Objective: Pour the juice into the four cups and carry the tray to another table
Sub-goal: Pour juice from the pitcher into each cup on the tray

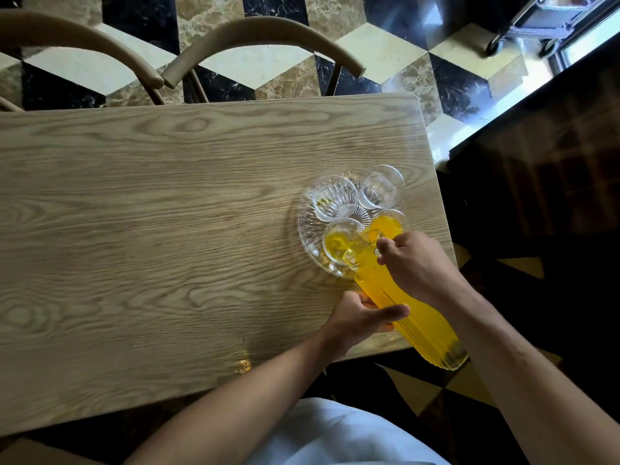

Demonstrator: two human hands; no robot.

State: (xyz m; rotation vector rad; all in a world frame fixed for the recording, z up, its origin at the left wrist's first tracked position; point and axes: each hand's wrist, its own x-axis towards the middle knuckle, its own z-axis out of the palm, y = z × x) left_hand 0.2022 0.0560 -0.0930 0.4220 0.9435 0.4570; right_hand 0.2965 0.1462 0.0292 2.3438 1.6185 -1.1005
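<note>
Head view, looking down, reading from the left: two curved chair backs [261,38] sit at the upper left, beyond the far edge of the wooden table [151,203], whose wide top fills the left and centre of the frame. A small yellow glint [243,364], perhaps a spilled drop, lies near the table's lower edge.

Right of centre, the left hand [360,318] wraps its fingers and thumb around the lower body of the juice pitcher [402,303], probably to carry the weight and steady the tilt. The pitcher leans from lower right up toward the glass tray [307,226], its spout over the near-left cup [339,241], which already holds yellow juice. Behind it, the far-left cup [333,198] looks nearly empty, as does the far-right cup [380,186]. The near-right cup [389,224] appears full of juice. All four stand close together on the tray, so the spout needs only small shifts between them.

Furthest right, the right hand [414,263] curls its fingers at the pitcher's neck, apparently around the handle, guiding the pour. Two cups seem left to fill.
</note>
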